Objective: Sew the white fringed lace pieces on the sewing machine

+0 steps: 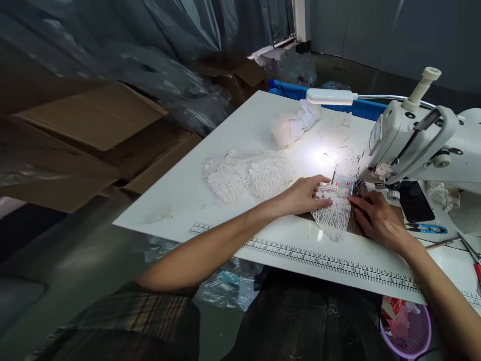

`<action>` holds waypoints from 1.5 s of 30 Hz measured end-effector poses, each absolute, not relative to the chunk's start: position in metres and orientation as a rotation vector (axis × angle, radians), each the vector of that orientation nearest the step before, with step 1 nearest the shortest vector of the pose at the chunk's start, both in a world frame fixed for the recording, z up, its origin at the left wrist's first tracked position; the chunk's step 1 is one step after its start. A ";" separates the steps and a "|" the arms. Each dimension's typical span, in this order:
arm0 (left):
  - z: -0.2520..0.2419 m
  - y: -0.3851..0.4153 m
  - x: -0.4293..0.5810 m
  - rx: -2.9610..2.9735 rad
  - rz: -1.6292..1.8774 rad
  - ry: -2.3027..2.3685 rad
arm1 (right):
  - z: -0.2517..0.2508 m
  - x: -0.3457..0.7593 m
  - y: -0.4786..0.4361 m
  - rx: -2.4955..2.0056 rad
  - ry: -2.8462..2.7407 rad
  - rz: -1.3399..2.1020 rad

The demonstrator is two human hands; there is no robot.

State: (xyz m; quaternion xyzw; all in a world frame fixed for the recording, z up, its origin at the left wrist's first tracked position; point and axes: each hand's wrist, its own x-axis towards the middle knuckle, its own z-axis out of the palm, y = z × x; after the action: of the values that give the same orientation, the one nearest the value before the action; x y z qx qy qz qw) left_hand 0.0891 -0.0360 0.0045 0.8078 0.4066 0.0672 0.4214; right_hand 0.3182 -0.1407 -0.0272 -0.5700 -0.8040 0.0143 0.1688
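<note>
A piece of white fringed lace lies at the needle of the white sewing machine, partly over the metal needle plate. My left hand holds its left side, thumb over the lace and index finger stretched along the upper edge. At its right edge, close to the presser foot, my right hand pinches the lace between thumb and fingertips. More lace lies behind the needle plate. To the left, a wider heap of fringed lace rests on the white table.
A white lamp lights the table. Behind the lace heap sits a pale bundle. On the right lie a black phone, blue thread snips and red-handled scissors. Cardboard boxes stand left; a purple basket is below.
</note>
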 end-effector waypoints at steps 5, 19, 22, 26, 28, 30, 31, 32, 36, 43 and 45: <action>-0.011 -0.025 0.086 1.946 0.276 0.953 | -0.034 0.327 -0.143 -1.617 -2.065 0.243; -0.005 -0.033 0.088 2.005 0.238 0.989 | -0.039 0.321 -0.150 -1.480 -2.241 0.056; -0.003 -0.034 0.089 1.986 0.221 1.002 | -0.037 0.321 -0.153 -1.432 -2.244 0.091; -0.004 -0.034 0.088 2.002 0.227 1.002 | -0.036 0.322 -0.157 -1.387 -2.319 0.073; -0.004 -0.033 0.087 2.020 0.223 0.987 | -0.036 0.322 -0.158 -1.388 -2.337 0.048; -0.003 -0.033 0.086 2.041 0.231 0.983 | -0.036 0.321 -0.158 -1.400 -2.336 0.054; -0.002 -0.033 0.086 2.049 0.240 0.987 | -0.036 0.321 -0.158 -1.408 -2.334 0.062; -0.002 -0.032 0.086 2.053 0.254 0.992 | -0.036 0.320 -0.159 -1.418 -2.332 0.066; -0.005 -0.031 0.085 2.051 0.323 0.995 | -0.036 0.319 -0.159 -1.439 -2.335 0.035; -0.008 -0.029 0.086 2.078 0.336 0.987 | -0.034 0.317 -0.160 -1.437 -2.328 0.009; -0.007 -0.030 0.085 2.090 0.335 0.972 | -0.034 0.316 -0.160 -1.447 -2.322 0.006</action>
State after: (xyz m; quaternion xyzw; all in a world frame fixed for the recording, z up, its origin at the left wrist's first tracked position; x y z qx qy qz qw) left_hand 0.0846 -0.0296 -0.0072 0.8243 0.3835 0.1321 0.3950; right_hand 0.3164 -0.1600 -0.0343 -0.5180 -0.8313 0.0022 0.2014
